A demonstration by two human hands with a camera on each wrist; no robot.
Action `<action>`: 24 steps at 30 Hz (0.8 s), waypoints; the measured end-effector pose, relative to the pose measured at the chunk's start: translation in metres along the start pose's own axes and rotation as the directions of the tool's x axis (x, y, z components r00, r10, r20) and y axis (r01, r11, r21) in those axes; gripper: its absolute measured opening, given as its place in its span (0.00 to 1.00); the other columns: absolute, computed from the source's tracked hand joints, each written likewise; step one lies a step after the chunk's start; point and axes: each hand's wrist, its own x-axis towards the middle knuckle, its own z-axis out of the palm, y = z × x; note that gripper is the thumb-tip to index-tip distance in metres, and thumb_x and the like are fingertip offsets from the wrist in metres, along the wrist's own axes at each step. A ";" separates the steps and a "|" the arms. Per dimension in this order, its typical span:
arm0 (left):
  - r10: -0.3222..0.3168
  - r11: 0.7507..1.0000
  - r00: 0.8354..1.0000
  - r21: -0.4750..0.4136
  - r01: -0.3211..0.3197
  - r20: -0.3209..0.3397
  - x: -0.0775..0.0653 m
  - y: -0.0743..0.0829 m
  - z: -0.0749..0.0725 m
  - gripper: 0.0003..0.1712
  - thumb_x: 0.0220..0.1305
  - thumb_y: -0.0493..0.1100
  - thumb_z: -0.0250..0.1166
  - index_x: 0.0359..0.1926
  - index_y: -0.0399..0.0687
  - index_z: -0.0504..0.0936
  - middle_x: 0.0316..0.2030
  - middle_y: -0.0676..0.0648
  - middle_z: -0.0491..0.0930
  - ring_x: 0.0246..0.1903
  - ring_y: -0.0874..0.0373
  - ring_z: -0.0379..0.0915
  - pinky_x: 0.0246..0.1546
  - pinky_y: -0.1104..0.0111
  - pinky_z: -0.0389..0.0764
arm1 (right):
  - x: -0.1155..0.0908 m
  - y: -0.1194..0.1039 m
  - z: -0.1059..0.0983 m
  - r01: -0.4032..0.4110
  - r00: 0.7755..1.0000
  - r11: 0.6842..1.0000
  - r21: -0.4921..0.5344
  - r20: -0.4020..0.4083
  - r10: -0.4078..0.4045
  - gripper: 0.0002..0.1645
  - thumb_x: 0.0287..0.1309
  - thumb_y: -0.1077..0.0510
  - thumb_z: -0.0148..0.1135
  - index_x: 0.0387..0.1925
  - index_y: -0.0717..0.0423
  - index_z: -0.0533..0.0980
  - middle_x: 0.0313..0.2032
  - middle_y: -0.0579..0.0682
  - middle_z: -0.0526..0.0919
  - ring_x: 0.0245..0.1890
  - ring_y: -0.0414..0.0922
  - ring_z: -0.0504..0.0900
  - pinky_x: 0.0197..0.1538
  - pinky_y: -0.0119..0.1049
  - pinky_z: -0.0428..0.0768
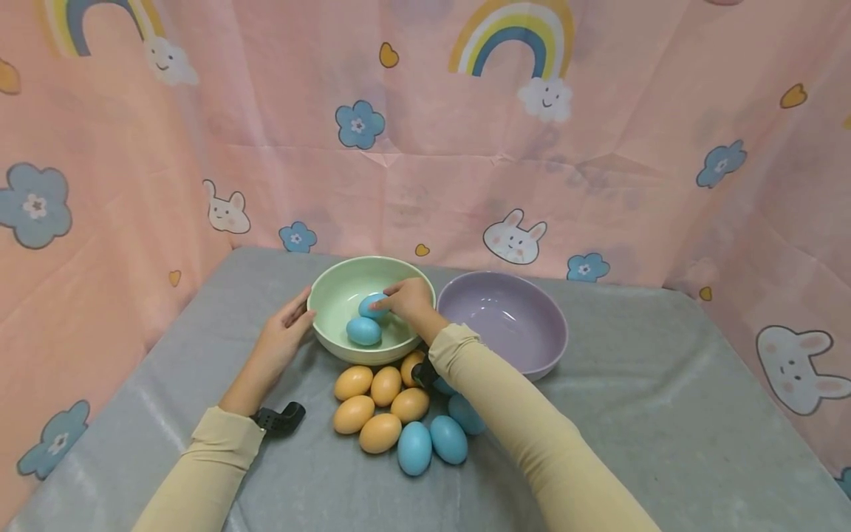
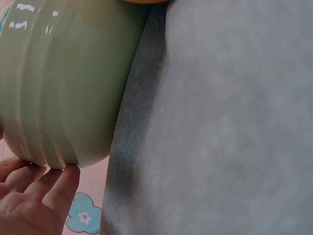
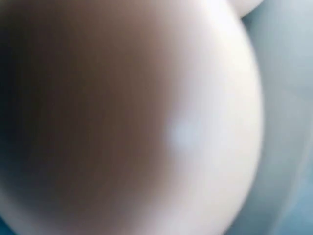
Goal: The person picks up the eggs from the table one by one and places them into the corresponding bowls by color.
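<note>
In the head view, my right hand [image 1: 408, 299] reaches into the light green bowl [image 1: 326, 295] and pinches a blue egg [image 1: 371, 307]. Just below that egg, a second blue egg [image 1: 363, 331] lies on the bowl's inside. My left hand [image 1: 282, 332] is at the bowl's left side. In the left wrist view, the left fingertips [image 2: 71, 171] press on the ribbed outer wall of the green bowl [image 2: 73, 88]. A large blurred egg [image 3: 210, 122] fills most of the right wrist view, which does not show the right hand.
Right of the green bowl stands a purple bowl [image 1: 512, 318], partly behind the right forearm. Several orange eggs [image 1: 380, 433] and several blue eggs [image 1: 414, 448] lie on the grey cloth [image 1: 638, 428] in front. Pink printed curtains [image 1: 425, 192] enclose the back and sides.
</note>
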 end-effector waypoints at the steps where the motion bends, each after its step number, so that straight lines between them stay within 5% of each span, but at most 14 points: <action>1: 0.000 1.000 1.000 -0.001 0.000 0.000 0.000 0.000 0.000 0.33 0.78 0.44 0.50 0.78 0.50 0.52 0.78 0.44 0.51 0.77 0.50 0.48 0.74 0.57 0.62 | 0.000 0.000 0.000 0.003 1.000 1.000 -0.007 0.003 -0.003 0.26 0.47 0.54 0.80 0.48 0.59 0.85 0.48 0.55 0.88 0.52 0.48 0.83 0.59 0.38 0.82; 7: -0.004 1.000 1.000 0.000 0.004 -0.003 0.001 -0.001 0.001 0.33 0.78 0.44 0.51 0.78 0.51 0.53 0.78 0.45 0.51 0.77 0.50 0.48 0.74 0.56 0.61 | 0.001 0.001 0.000 0.008 1.000 1.000 -0.026 0.020 -0.007 0.27 0.45 0.54 0.81 0.48 0.59 0.85 0.44 0.55 0.89 0.38 0.43 0.82 0.52 0.36 0.84; 24: 0.002 1.000 1.000 0.005 -0.002 -0.009 0.001 -0.001 0.001 0.33 0.77 0.43 0.50 0.78 0.48 0.52 0.78 0.44 0.51 0.77 0.50 0.48 0.74 0.56 0.61 | 0.002 0.000 0.003 0.001 1.000 0.998 -0.064 0.018 0.000 0.25 0.45 0.54 0.81 0.47 0.60 0.86 0.40 0.56 0.90 0.28 0.39 0.78 0.37 0.27 0.80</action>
